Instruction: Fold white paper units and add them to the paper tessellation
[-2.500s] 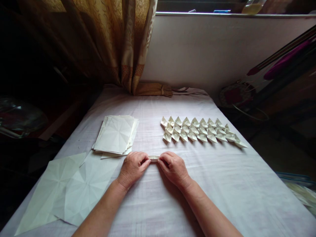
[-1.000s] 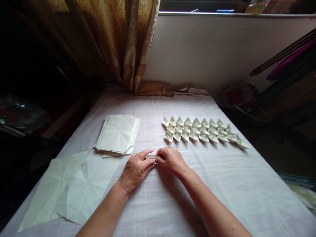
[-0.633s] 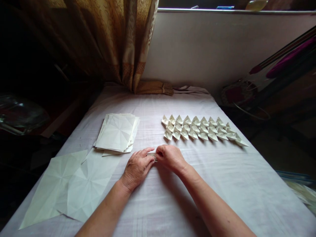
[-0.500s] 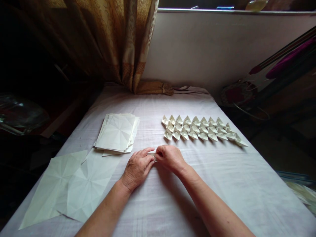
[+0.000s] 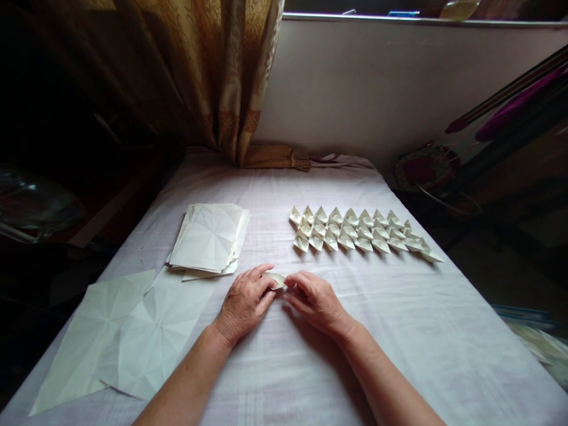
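Observation:
A small folded paper boat [image 5: 278, 280] lies low over the cloth between my two hands. My left hand [image 5: 247, 300] grips its left end, thumb in front and fingers behind. At the boat's right tip is my right hand [image 5: 317, 303], its thumb and forefinger slightly apart and curved around that end. Whether those fingertips touch the paper is hard to tell. Beyond my right hand, several similar paper boats [image 5: 364, 232] stand in close rows.
A stack of creased paper squares [image 5: 206, 239] sits at the back left. Larger creased sheets [image 5: 155, 331] lie flat near my left forearm. A pale cloth [image 5: 408, 355] covers the surface. A gold curtain [image 5: 231, 89] hangs at the far side.
My right hand has loosened from a tight pinch and shifted slightly right and down. More of the boat now shows between the hands. My left hand keeps its grip.

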`<action>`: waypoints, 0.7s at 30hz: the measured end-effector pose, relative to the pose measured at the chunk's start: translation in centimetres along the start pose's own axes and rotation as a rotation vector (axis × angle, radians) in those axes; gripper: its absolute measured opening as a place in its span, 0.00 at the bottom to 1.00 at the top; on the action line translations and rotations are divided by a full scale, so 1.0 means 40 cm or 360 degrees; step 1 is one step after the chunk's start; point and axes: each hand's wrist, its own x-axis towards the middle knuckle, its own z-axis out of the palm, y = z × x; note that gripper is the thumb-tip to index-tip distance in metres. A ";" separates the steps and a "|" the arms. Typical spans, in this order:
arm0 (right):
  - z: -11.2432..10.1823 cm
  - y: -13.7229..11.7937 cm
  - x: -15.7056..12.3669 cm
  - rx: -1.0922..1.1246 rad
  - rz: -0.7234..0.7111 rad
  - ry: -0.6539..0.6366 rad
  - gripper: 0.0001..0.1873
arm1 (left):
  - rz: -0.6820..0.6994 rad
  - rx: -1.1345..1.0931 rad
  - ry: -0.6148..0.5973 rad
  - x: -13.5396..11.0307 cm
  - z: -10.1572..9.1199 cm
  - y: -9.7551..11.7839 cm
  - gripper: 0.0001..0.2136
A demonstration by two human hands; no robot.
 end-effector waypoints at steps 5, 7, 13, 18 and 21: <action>0.021 0.001 -0.003 -0.0191 -0.0090 0.0089 0.06 | 0.0001 -0.0024 0.0008 -0.001 0.000 -0.002 0.05; 0.026 0.000 -0.002 -0.0209 -0.0103 0.0141 0.07 | 0.0005 -0.0051 0.0034 -0.002 0.000 -0.004 0.06; 0.024 0.000 -0.012 -0.0196 -0.0121 0.0297 0.06 | -0.0001 -0.0168 0.0145 -0.006 0.004 -0.018 0.17; 0.008 -0.002 -0.012 -0.0228 -0.0100 0.0468 0.07 | -0.0114 -0.0333 0.0159 -0.005 0.009 -0.029 0.17; -0.018 0.001 -0.011 -0.0201 0.0014 0.0528 0.08 | -0.0153 -0.0338 0.0208 0.000 0.009 -0.032 0.16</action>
